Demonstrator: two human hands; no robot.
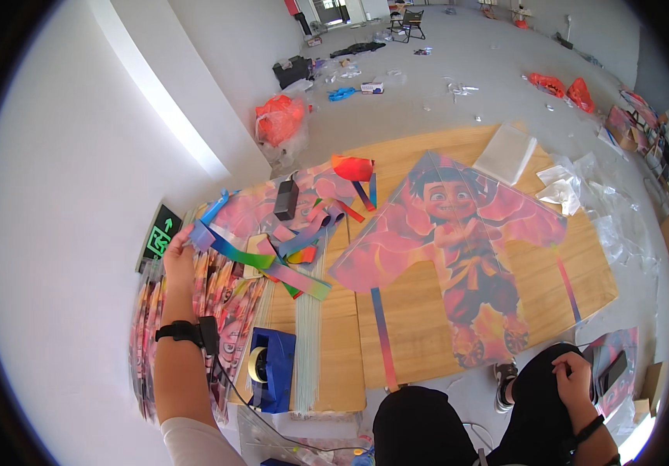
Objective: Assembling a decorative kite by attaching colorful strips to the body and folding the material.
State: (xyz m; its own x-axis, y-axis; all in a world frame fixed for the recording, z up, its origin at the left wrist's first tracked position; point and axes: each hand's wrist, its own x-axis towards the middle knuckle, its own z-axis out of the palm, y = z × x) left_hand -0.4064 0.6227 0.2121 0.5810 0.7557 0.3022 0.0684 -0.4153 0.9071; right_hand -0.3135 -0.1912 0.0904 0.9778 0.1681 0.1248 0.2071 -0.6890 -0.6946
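Note:
At the table's left edge my left hand (180, 244) is closed on the end of a rainbow ribbon (233, 250), which runs off to the right among other coloured ribbons (292, 279). A kite printed with a cartoon figure (470, 233) lies spread over the right part of the table, with one thin ribbon tail (382, 334) at its left side and another tail (568, 287) at its right. My right hand (573, 377) rests on my right knee, away from the kite, its fingers loosely curled with nothing visible in them.
A pile of printed kites (222, 311) lies along the left wall. Near me stand a blue tape dispenser (276, 369) and thin pale rods (309, 342). A black block (286, 199) sits behind the ribbons. Clear plastic sleeves (506, 154) lie at the far right; red bags (280, 119) stand beyond.

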